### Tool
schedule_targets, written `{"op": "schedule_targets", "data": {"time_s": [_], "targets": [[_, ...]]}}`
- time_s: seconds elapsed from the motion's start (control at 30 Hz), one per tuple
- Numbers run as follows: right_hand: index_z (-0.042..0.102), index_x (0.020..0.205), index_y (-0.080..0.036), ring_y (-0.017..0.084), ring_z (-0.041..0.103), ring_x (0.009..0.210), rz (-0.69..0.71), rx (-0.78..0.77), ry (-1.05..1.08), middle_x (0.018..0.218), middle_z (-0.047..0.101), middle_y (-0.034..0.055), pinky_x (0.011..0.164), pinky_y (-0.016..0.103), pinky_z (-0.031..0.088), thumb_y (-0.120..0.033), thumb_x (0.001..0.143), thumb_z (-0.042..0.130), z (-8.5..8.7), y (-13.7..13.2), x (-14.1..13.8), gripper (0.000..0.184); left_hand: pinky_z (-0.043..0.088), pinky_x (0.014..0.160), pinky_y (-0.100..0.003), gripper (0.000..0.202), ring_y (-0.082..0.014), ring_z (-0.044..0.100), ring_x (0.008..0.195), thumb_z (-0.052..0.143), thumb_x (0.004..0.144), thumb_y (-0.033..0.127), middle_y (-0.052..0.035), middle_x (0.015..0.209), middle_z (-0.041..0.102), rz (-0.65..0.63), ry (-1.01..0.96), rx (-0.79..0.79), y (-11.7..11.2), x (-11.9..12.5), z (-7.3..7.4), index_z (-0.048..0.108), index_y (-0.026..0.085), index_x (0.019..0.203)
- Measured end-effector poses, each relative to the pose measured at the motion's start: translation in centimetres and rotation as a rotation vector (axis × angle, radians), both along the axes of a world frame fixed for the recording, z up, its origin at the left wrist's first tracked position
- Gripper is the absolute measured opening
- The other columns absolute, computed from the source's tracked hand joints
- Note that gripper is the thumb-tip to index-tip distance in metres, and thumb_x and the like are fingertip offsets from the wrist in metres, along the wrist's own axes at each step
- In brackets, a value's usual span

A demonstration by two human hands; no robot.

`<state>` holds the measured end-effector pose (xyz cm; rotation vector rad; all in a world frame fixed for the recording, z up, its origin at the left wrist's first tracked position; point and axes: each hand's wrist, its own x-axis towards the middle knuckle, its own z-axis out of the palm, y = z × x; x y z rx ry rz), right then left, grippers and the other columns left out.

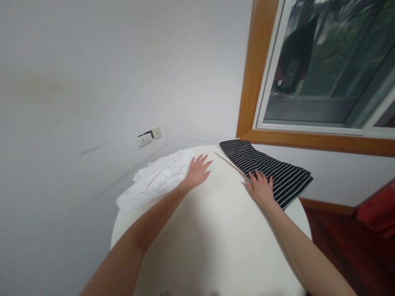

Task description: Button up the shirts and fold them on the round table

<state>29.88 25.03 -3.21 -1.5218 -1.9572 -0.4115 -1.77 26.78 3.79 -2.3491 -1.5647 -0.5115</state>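
Note:
My left hand [198,172] is open with its fingers spread, over the round white table beside a crumpled white cloth [157,174]. Whether its fingertips touch the tabletop I cannot tell. Over on the right, my right hand [261,189] is also open, its fingers apart at the near edge of a black cloth with white stripes [274,166]. That striped cloth lies flat and reaches past the table's right rim. A thin light-brown stick [230,163] lies along its left side, one end close to my right fingers.
The white table [197,246] stands in a corner against a white wall. Power sockets [145,139] are on the wall at the left. A wood-framed window [321,74] is at the right, above a dark red floor [345,242]. Something red [379,209] is at the right edge.

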Motion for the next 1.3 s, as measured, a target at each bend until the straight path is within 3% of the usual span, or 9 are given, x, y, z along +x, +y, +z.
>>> {"op": "schedule_targets", "data": {"time_s": [0.13, 0.23, 0.3, 0.47, 0.6, 0.77, 0.97, 1.1, 1.3], "targets": [[0.049, 0.133, -0.019, 0.037, 0.036, 0.13, -0.038, -0.01, -0.021, 0.145, 0.039, 0.0181, 0.103, 0.067, 0.02, -0.042, 0.092, 0.041, -0.5, -0.1, 0.0, 0.048, 0.018, 0.112, -0.052, 0.061, -0.0341, 0.023, 0.14, 0.048, 0.087, 0.04, -0.0173, 0.152, 0.029, 0.509, -0.082, -0.048, -1.0, -8.6, 0.0, 0.037, 0.019, 0.143], [0.051, 0.131, -0.018, 0.035, 0.032, 0.134, -0.012, 0.057, -0.077, 0.144, 0.041, 0.0167, 0.107, 0.064, 0.015, -0.036, 0.092, 0.042, 0.2, -0.6, -0.4, 0.044, 0.018, 0.108, -0.058, 0.072, -0.0399, 0.022, 0.139, 0.048, 0.085, 0.054, -0.0215, 0.151, 0.028, 0.688, -0.098, -0.071, -2.2, -13.0, -1.5, 0.035, 0.015, 0.144], [0.053, 0.13, -0.02, 0.032, 0.032, 0.135, 0.053, 0.081, -0.117, 0.142, 0.045, 0.0144, 0.11, 0.061, 0.013, -0.032, 0.092, 0.043, 0.6, -0.9, -1.0, 0.041, 0.021, 0.106, -0.059, 0.077, -0.0412, 0.024, 0.138, 0.043, 0.084, 0.062, -0.023, 0.149, 0.031, 0.733, -0.115, -0.084, -2.9, -14.2, -2.7, 0.035, 0.014, 0.144], [0.054, 0.13, -0.026, 0.026, 0.037, 0.134, 0.261, 0.039, -0.208, 0.137, 0.052, 0.0083, 0.114, 0.054, 0.01, -0.026, 0.089, 0.047, 1.0, -1.6, -2.6, 0.041, 0.032, 0.102, -0.053, 0.065, -0.036, 0.037, 0.13, 0.041, 0.088, 0.055, -0.0172, 0.147, 0.038, 0.667, -0.101, -0.053, -3.9, -14.1, -3.6, 0.036, 0.022, 0.144], [0.054, 0.131, -0.026, 0.024, 0.038, 0.133, 0.302, 0.009, -0.244, 0.136, 0.053, 0.0085, 0.115, 0.051, 0.011, -0.024, 0.089, 0.046, 1.0, -1.7, -2.6, 0.043, 0.043, 0.09, -0.044, 0.049, -0.0319, 0.051, 0.116, 0.034, 0.093, 0.044, -0.0141, 0.134, 0.054, 0.624, -0.123, -0.092, -3.9, -14.9, -2.3, 0.049, 0.025, 0.136], [0.054, 0.13, -0.025, 0.024, 0.038, 0.133, 0.281, -0.012, -0.249, 0.138, 0.051, 0.0082, 0.114, 0.05, 0.014, -0.021, 0.087, 0.047, 1.1, -1.5, -2.2, 0.044, 0.045, 0.085, -0.035, 0.055, -0.0276, 0.06, 0.104, 0.023, 0.096, 0.048, -0.015, 0.106, 0.068, 0.634, -0.233, -0.063, -4.1, -15.6, -1.0, 0.055, 0.019, 0.13], [0.059, 0.125, -0.024, 0.023, 0.039, 0.132, 0.284, 0.018, -0.21, 0.135, 0.053, 0.008, 0.114, 0.047, 0.017, -0.027, 0.091, 0.045, 1.7, -2.1, -3.2, 0.037, 0.044, 0.087, -0.029, 0.055, -0.0227, 0.062, 0.105, 0.021, 0.095, 0.053, -0.0083, 0.11, 0.07, 0.411, -0.464, -0.139, -5.2, -10.9, 0.0, 0.062, 0.022, 0.116], [0.057, 0.127, -0.022, 0.024, 0.042, 0.129, 0.298, -0.029, -0.208, 0.131, 0.057, 0.0077, 0.113, 0.046, 0.02, -0.034, 0.094, 0.042, 1.8, -2.6, -4.3, 0.038, 0.045, 0.085, -0.03, 0.06, -0.0233, 0.064, 0.099, 0.018, 0.095, 0.052, -0.0076, 0.102, 0.072, 0.237, -0.468, -0.287, -6.2, -7.6, 0.4, 0.069, 0.021, 0.096], [0.04, 0.142, -0.02, 0.025, 0.036, 0.134, 0.263, -0.1, -0.182, 0.143, 0.046, 0.0104, 0.113, 0.047, 0.02, -0.033, 0.092, 0.044, 1.1, -2.7, -4.6, 0.052, 0.046, 0.08, -0.028, 0.056, -0.0199, 0.066, 0.092, 0.024, 0.093, 0.052, -0.0025, 0.096, 0.074, 0.068, -0.457, -0.311, -7.1, -7.2, 1.4, 0.07, 0.023, 0.101]]}}
